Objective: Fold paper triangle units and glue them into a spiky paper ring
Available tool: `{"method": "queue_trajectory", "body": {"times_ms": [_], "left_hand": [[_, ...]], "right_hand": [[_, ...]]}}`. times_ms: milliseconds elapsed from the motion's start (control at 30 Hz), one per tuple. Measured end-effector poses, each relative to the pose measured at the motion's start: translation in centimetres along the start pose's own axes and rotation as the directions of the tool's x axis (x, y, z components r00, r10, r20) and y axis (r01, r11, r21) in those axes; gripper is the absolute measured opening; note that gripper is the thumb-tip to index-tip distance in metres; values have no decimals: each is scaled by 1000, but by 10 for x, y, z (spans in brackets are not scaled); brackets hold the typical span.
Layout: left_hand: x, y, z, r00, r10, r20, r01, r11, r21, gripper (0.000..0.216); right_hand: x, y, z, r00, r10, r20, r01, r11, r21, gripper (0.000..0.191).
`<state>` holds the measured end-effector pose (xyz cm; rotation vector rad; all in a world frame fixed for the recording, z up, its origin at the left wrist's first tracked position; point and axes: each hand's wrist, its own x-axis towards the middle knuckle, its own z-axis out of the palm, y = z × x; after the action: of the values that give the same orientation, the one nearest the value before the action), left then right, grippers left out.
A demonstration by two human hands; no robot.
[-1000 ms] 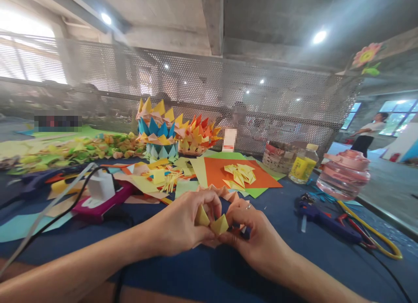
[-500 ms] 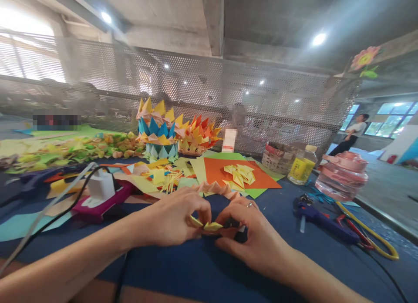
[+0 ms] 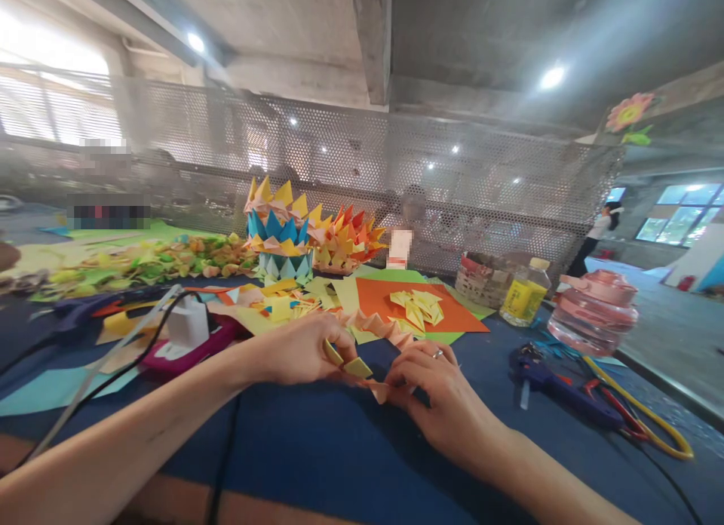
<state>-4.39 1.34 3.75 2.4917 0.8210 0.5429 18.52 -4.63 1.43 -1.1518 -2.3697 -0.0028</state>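
Note:
Folded peach paper makes a zigzag strip that curves round between my two hands. My left hand is closed on the near part of this strip, where yellow folded paper pieces stick up beside its fingers. My right hand, with a ring on one finger, pinches the strip's peach folds just to the right of the yellow pieces. The fingers hide part of the strip. Behind it, a pile of yellow folded pieces lies on an orange paper sheet.
Layered paper crowns stand at the back. A purple glue gun, a pink water jug and a yellow-labelled bottle are on the right. Leftward lie a magenta power strip, cables and paper scraps. A person stands far right.
My right thumb and fingers, spread apart before, have come together on the peach strip. The yellow pieces have tilted upward in my left hand. The view has shifted slightly.

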Motion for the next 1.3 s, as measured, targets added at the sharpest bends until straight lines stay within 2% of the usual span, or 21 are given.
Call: {"method": "queue_trajectory", "body": {"times_ms": [367,567,767,933,1167,1300], "left_hand": [[5,-9,6,990,-6,138,34,980,-199,24],[6,-5,7,986,5,169,48,950,-307,24],[6,-7,7,974,6,227,46,973,-224,24],[6,-8,7,967,52,251,6,974,-225,22],[7,-13,8,976,102,193,-68,982,-177,14],[7,-15,8,980,107,166,-83,986,-144,10]], "right_hand": [[-1,-2,-2,1000,27,9,-27,999,39,9],[-1,-1,-2,999,25,22,-26,998,49,10],[-2,3,2,1000,-20,20,18,997,73,12],[-2,5,4,998,-44,41,40,996,82,14],[-1,-1,2,988,-79,134,65,992,105,19],[-2,-2,4,988,-87,127,73,991,111,16]]}}
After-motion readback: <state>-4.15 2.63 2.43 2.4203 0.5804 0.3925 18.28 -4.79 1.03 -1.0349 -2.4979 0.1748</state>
